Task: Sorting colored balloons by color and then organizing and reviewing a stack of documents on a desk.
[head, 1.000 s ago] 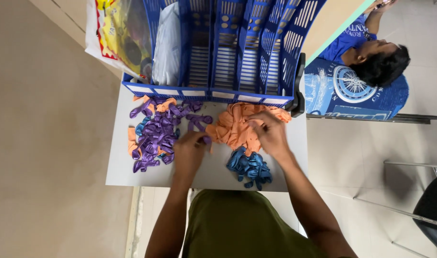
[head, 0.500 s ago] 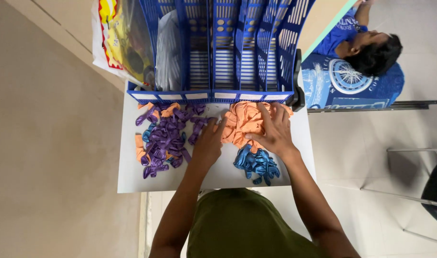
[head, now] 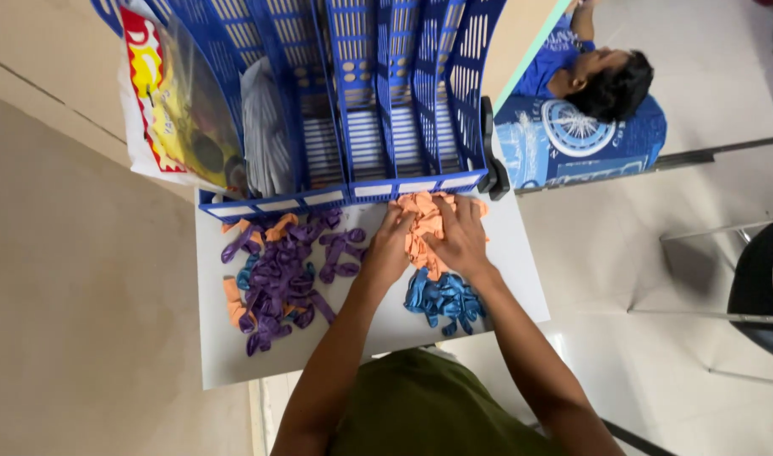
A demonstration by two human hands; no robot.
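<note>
Pressing down together, both of my hands sit on the pile of orange balloons (head: 426, 221), which lies on the white table (head: 378, 325) right against the front lip of the blue file rack (head: 361, 93). My left hand (head: 389, 250) lies on the pile's left edge with its fingers curled over the rubber, and my right hand (head: 461, 238) covers the pile's right half, fingers bent and spread across it; both look to be gathering or bunching the orange balloons, though I cannot tell whether either has a firm pinch on any single one. Just behind my right wrist, toward my body, lies a small heap of blue balloons (head: 444, 297), close to the orange pile but not touched by either hand. Out to the left of my left hand spreads a looser scatter of purple balloons (head: 281, 279), with a few stray orange and blue ones mixed in along its far left edge. Beyond my fingertips the rack stands with its slotted dividers upright; a grey bundle (head: 264, 131) fills one of its left compartments, and a clear plastic bag with red and yellow print (head: 171, 101) leans against its left side. Past the rack to the right of my right hand, another person in a blue shirt (head: 572, 110) is on the pale floor, well apart from the table.
</note>
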